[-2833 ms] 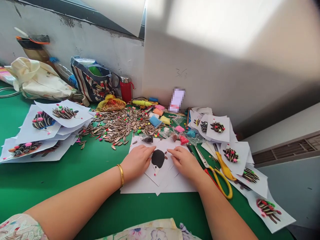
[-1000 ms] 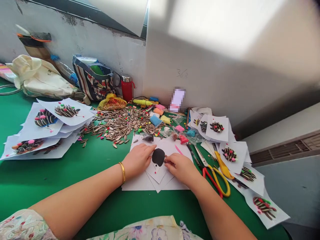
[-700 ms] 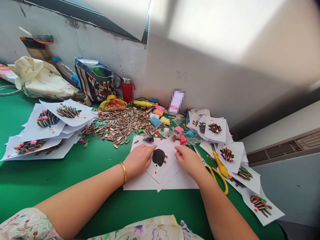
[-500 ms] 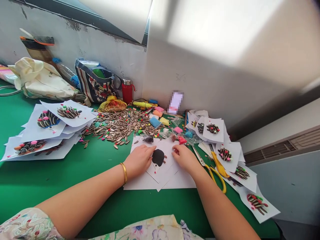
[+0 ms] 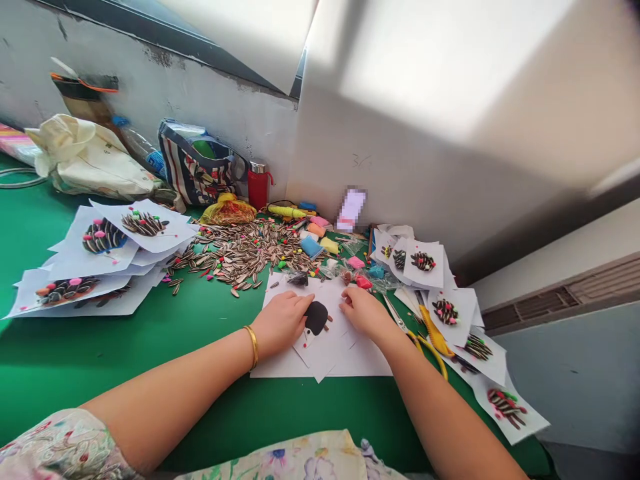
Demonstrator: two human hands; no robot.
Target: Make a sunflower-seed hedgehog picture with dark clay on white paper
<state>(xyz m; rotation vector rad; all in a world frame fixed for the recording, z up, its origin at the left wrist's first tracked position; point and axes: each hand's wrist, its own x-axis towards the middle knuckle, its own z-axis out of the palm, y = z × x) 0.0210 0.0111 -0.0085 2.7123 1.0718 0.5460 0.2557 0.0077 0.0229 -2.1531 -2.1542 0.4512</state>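
Observation:
A flattened black clay shape (image 5: 317,319) with small brown clay legs and a pointed white end with a pink dot lies on a white paper sheet (image 5: 311,355). My left hand (image 5: 281,323) rests on the sheet, fingers extended, their tips touching the left edge of the black shape. My right hand (image 5: 364,310) is on the right side of the papers, fingers curled and thumb close to the index finger. Whatever may be between those fingertips is hidden. More white paper lies beneath. A dark clay lump (image 5: 299,279) in clear wrap sits just beyond my left hand.
Sunflower seeds (image 5: 245,250) spread behind the papers, beside coloured clay packs (image 5: 311,247). Yellow-handled scissors (image 5: 417,340) lie right of my right forearm. Seed-covered hedgehog cards are stacked at left (image 5: 113,260) and right (image 5: 450,313). A red flask (image 5: 258,188) stands near the wall.
The sheet with the black shape has turned slightly, its pointed end swinging left. Both hands stay on the papers. The whole view has shifted a little.

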